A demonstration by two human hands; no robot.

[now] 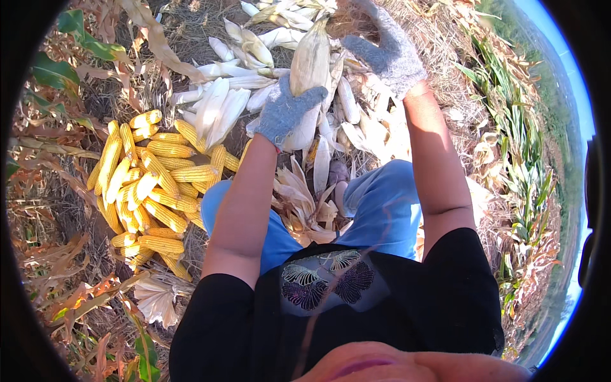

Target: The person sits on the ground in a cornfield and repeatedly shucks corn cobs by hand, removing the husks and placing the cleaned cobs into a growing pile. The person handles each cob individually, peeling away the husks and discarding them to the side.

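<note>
My left hand (285,114), in a grey knit glove, is closed around the lower part of an ear of corn in its dry husk (310,60). The ear stands tip-up, and pale husk covers all of it that shows. Off to its right, my right hand (393,60) wears a matching glove, its thumb and fingers apart and nothing visible in the palm. Loose husks (375,137) lie below that hand. More unhusked ears (251,48) are heaped beyond my left hand.
A pile of bare yellow corn cobs (156,184) sits on the ground left of my knees. Torn husks (309,197) lie between my legs. Dry stalks and leaves (70,274) edge the left side; green corn plants (519,153) lie along the right.
</note>
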